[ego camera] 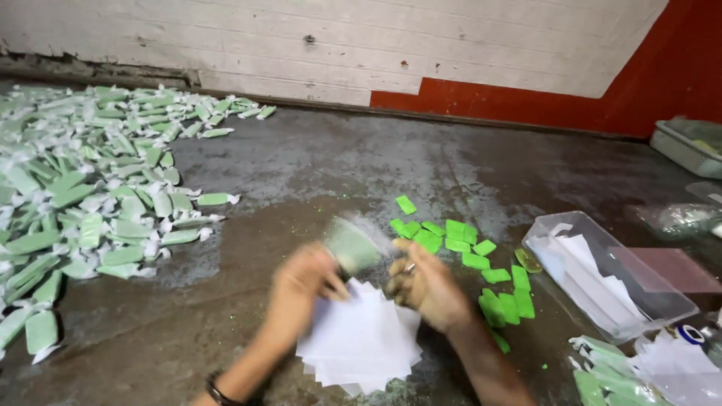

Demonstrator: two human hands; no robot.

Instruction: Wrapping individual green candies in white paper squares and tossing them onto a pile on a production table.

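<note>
Hands (361, 282) around blurred green piece (352, 246)

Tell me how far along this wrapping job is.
Done: a large pile of wrapped green bars covers the floor at left. In hand: the left hand and right hand are together on one green bar in clear wrap, blurred by motion, over a stack of white paper sheets. Left: some loose unwrapped green bars lie to the right, far fewer than the wrapped ones.

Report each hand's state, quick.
Left hand: closed on one end of the wrapped green piece.
Right hand: closed on its other end.
</note>
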